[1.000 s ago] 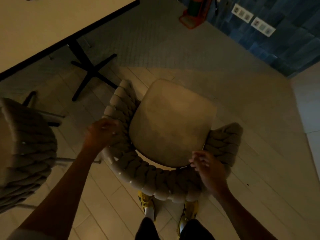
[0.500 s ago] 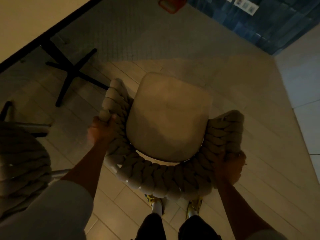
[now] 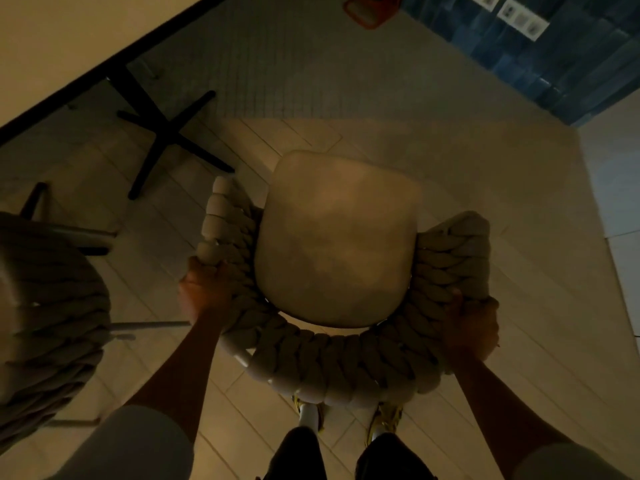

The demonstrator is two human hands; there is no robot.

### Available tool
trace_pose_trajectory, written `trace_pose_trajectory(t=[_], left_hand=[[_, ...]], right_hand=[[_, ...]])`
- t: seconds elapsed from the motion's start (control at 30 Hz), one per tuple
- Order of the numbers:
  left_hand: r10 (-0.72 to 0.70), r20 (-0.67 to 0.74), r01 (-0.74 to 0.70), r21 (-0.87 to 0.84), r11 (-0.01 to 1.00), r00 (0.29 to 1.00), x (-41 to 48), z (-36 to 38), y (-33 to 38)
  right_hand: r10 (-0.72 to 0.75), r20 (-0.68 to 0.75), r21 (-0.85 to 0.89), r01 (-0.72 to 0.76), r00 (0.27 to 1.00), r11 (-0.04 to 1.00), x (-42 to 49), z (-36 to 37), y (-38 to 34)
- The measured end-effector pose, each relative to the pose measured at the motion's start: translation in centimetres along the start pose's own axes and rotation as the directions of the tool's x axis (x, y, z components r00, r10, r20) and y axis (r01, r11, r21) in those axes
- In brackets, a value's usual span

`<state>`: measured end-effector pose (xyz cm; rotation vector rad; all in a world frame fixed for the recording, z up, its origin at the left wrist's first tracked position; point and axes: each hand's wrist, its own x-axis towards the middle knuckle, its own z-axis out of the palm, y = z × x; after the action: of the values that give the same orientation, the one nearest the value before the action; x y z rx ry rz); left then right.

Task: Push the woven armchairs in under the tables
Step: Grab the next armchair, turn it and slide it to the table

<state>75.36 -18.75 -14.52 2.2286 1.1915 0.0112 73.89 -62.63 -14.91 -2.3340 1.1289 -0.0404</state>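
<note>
I have both hands on the woven armchair (image 3: 332, 358), which stands out on the floor (image 3: 485, 188) just in front of my feet, seat facing away from me. My left hand (image 3: 204, 292) is wrapped over the braided rim at the chair's left arm, and my right hand (image 3: 472, 332) clamps the rim at the right rear curve; the fingers of both are curled shut around the thick weave, though the fingertips themselves are hidden behind the braid.

The table (image 3: 69, 46) sits toward the upper left, its dark edge running diagonally, so the chair is not lined up with it and is still well clear of the surface's edge. My worry is the black cross-shaped table base (image 3: 166, 136): one foot of it reaches out near the chair's front left corner, and a straight shove could, I think, jam a chair leg against it or stop the seat short. The soft braid may also give under my grip, so the chair could twist rather than travel if I push unevenly. The floor changes from planks to small tiles ahead, where a leg might catch.

A second woven armchair (image 3: 45, 323) stands close on my left, near my elbow, and narrows the room for swinging this one round. An orange object (image 3: 370, 12) lies far off by the blue wall (image 3: 554, 53), out of the way.
</note>
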Motion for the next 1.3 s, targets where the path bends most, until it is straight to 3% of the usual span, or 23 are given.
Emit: trace_pose_trajectory(t=[0.4,0.7,0.87,1.0,1.1,1.17,1.3], left_hand=[[-0.225,-0.118,0.200,-0.193,0.961,0.967,-11.0,-0.2,-5.4],[-0.197,-0.178,0.185,-0.082,0.979,0.964,-13.5,0.3,-6.0],[0.056,-0.133,-0.045,0.088,0.995,0.990,-13.9,1.0,-7.7],[0.305,-0.016,-0.287,0.291,0.913,0.952,-15.5,0.5,-7.6],[0.528,0.114,-0.524,0.410,0.746,0.841,-16.8,0.1,-7.0],[0.611,0.249,-0.653,0.417,0.632,0.751,-17.1,0.2,-6.9],[0.608,0.555,-0.822,0.340,0.458,0.568,-17.1,-0.5,-7.8]], right_hand=[[-0.330,0.151,-0.013,0.336,0.932,0.942,6.0,-0.1,-2.5],[-0.400,0.183,0.017,0.404,0.898,0.915,7.8,0.1,-1.9],[-0.441,0.207,0.039,0.443,0.874,0.896,7.7,-0.3,-1.7],[-0.569,0.182,0.069,0.567,0.802,0.821,6.3,-1.1,-1.4],[-0.659,0.150,-0.039,0.671,0.737,0.741,4.0,-1.4,-1.0],[-0.715,0.209,-0.060,0.738,0.667,0.672,1.5,-1.9,-0.8],[-0.823,0.400,0.073,0.882,0.402,0.466,-4.3,-2.9,0.8]])
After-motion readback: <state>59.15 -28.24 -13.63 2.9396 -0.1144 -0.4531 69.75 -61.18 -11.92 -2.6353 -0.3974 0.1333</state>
